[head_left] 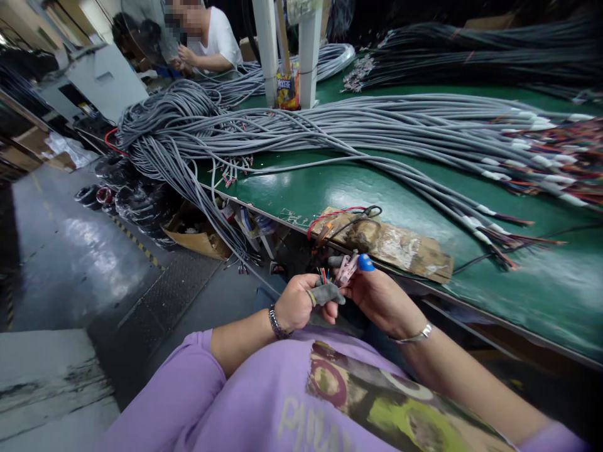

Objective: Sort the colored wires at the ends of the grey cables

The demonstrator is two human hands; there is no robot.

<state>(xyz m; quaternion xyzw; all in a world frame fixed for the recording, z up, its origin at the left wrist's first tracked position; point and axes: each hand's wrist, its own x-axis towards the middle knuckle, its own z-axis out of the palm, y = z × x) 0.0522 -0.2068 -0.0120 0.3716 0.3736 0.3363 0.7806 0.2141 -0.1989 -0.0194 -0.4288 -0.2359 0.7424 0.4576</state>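
My left hand (298, 302) is closed around the end of a grey cable (328, 291), whose short coloured wires (323, 275) stick up from my fist. My right hand (377, 295), with a blue cot (365, 262) on one fingertip, pinches a small pale connector (347, 269) right beside those wire ends. Both hands hover just off the near edge of the green table (358, 188), in front of my lap. A grey finger cover sits on my left index finger.
A worn cardboard jig (400, 242) with red and black leads lies at the table edge. Big bundles of grey cables (330, 125) cover the table and spill over its left end. Another person (207, 37) works at the far left. White posts (287, 50) stand behind.
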